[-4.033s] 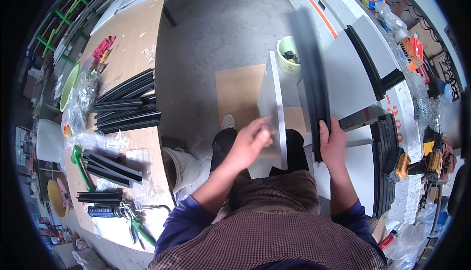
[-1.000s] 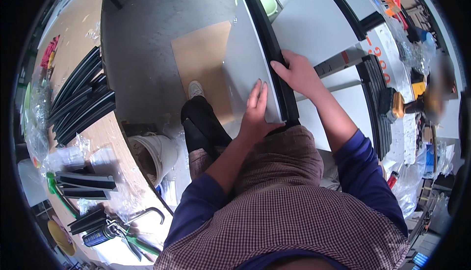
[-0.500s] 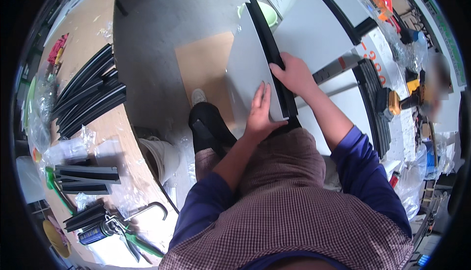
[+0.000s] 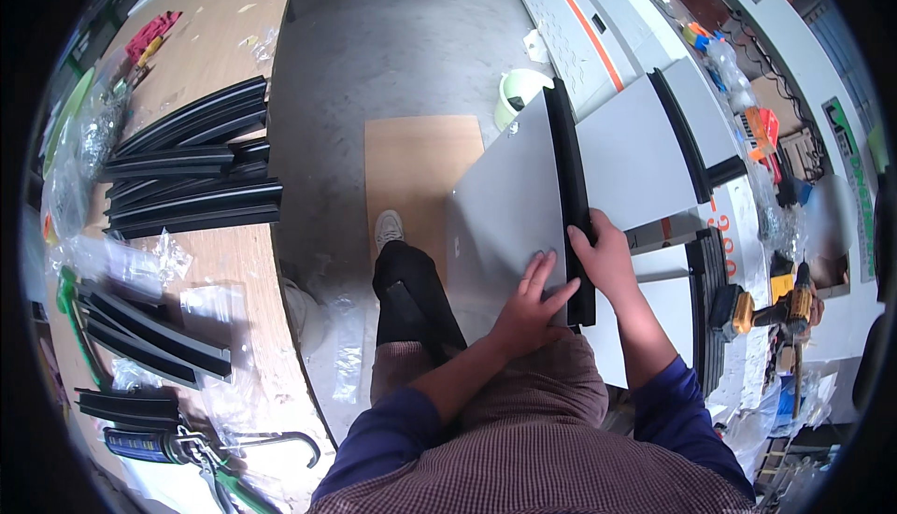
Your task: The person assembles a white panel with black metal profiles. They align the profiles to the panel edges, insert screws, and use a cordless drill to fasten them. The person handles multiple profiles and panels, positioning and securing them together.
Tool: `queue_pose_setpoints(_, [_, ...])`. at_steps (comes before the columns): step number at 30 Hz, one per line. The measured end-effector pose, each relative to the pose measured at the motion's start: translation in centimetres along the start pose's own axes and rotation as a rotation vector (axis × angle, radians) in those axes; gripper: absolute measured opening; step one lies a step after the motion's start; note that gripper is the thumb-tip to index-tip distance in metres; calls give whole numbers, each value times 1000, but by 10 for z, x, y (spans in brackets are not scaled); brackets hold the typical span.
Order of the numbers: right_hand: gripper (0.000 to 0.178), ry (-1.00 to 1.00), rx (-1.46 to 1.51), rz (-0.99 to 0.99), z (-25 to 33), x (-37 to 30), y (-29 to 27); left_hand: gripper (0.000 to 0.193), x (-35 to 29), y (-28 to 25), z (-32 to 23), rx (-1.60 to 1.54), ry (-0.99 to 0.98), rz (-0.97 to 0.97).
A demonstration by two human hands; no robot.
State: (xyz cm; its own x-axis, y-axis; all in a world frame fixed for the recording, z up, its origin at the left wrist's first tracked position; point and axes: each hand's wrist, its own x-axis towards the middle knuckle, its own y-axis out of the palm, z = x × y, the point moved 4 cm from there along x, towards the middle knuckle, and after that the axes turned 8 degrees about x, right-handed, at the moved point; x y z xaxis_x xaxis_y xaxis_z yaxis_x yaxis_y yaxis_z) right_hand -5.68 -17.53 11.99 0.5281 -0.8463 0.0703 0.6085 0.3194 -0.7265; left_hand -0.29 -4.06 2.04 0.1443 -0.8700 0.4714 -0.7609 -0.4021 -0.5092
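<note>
In front of me a light grey flat panel (image 4: 500, 210) stands tilted, resting near my lap, with a long black edge strip (image 4: 568, 168) along its right side. My left hand (image 4: 534, 316) lies on the panel's near corner, fingers spread, fingertips beside the strip. My right hand (image 4: 605, 257) grips the strip from the right, its thumb over the black profile; the other fingers are mostly hidden behind it.
Black strips (image 4: 196, 159) lie in piles on the wooden table (image 4: 252, 271) at left, near a caulking gun (image 4: 149, 444). More grey panels (image 4: 645, 131) stand at right, beside a yellow-black cordless drill (image 4: 747, 313). A pale green bucket (image 4: 523, 89) stands beyond the panel.
The view has shifted, so the panel and both hands appear lower and farther right. The left hand's fingers are more spread. My right hand still holds the strip.
</note>
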Motion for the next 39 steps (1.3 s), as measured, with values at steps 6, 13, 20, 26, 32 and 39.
queue_pose_setpoints(6, [37,-13,-45,-10,0,2,0,74,4,0,7,-80,26,-76])
queue_pose_setpoints(13, [35,74,-52,36,-10,1,-3,73,4,4,3,-78,-47,-29])
queue_pose_setpoints(20, [40,112,-81,32,-5,-4,-3,71,7,2,-7,-74,-92,-66])
queue_pose_setpoints(26, [39,77,-132,10,-4,-5,-3,68,5,4,-5,-75,-86,-86])
queue_pose_setpoints(32, [38,55,-150,-33,-5,-6,0,67,3,6,-3,-76,-52,-117])
queue_pose_setpoints(39, [33,58,-28,6,-4,-4,-2,63,7,9,-1,-87,-47,-113])
